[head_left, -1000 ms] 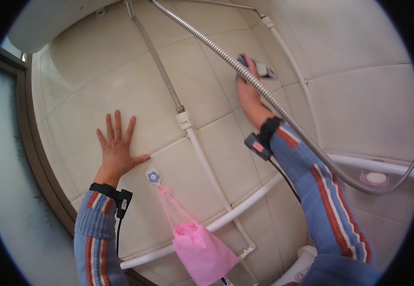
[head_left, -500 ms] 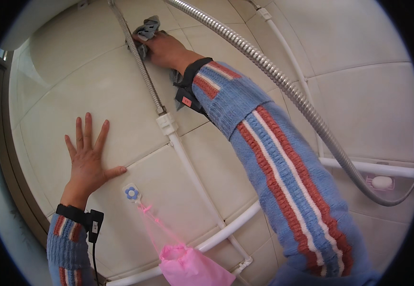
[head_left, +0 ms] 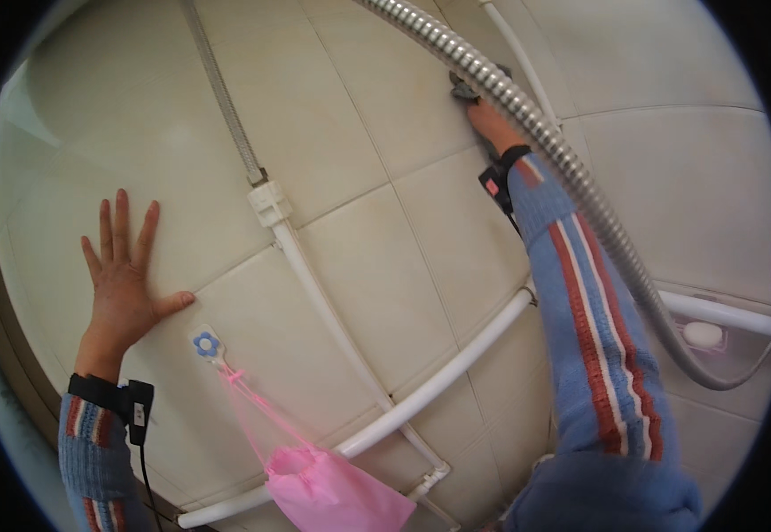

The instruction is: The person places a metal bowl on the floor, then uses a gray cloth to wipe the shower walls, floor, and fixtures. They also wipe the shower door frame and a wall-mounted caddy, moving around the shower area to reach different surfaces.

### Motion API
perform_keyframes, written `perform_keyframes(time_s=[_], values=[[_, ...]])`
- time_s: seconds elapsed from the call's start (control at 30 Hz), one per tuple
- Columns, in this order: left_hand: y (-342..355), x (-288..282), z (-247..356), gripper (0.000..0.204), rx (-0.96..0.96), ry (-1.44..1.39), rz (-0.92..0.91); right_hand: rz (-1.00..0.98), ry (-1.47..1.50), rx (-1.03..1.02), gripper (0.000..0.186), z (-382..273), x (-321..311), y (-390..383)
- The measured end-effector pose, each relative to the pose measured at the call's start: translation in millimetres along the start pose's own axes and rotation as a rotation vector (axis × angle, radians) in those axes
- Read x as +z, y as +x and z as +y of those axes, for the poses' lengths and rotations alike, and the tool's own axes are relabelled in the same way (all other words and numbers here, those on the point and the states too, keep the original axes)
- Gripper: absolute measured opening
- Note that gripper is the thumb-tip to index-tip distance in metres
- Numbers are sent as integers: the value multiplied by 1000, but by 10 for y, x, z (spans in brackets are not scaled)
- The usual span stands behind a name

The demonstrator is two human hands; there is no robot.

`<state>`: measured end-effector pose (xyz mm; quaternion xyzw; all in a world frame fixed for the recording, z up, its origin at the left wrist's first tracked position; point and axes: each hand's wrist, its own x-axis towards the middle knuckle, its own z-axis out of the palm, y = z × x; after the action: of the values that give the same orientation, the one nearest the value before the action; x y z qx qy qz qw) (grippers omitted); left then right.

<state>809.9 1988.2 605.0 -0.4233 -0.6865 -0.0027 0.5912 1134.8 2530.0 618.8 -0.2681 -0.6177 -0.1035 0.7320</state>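
Note:
My left hand [head_left: 122,301] lies flat against the tiled wall [head_left: 350,266] with its fingers spread. Over at the upper right, my right hand [head_left: 493,127] is closed on a grey cloth [head_left: 466,87] and presses it to the tiles near the wall's corner. A ribbed metal shower hose [head_left: 549,142] passes in front of that hand and hides part of it and of the cloth. Below and right of my left thumb is a flower hook [head_left: 206,343], from which a pink drawstring bag [head_left: 336,488] hangs.
A braided metal hose [head_left: 221,89] joins a white pipe [head_left: 319,293] through a white fitting [head_left: 270,204]. Another white pipe [head_left: 456,368] crosses the wall lower down. At the right, a bar of soap [head_left: 703,334] sits in a pink holder. A dark frame [head_left: 26,355] edges the left.
My right hand has moved right with the cloth, from beside the braided hose to behind the shower hose. The view has shifted a little; my left hand stays flat on the wall.

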Motion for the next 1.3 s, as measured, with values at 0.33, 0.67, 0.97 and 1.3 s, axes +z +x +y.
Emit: perform_keyframes(time_s=[0.33, 0.67, 0.97, 1.3], values=[[-14, 90, -87, 128, 8, 63, 50, -144, 228, -176, 61, -1151, -279, -2381], [-31, 151, -139, 127, 17, 63, 76, -468, 297, 215, 59, -816, -683, -1780], [-51, 183, -181, 129, 15, 90, 83, -168, 516, -123, 70, -1347, -398, -2407], [-83, 146, -165, 128, 51, 52, 109, -238, 433, 28, 53, -1257, -362, -1572]])
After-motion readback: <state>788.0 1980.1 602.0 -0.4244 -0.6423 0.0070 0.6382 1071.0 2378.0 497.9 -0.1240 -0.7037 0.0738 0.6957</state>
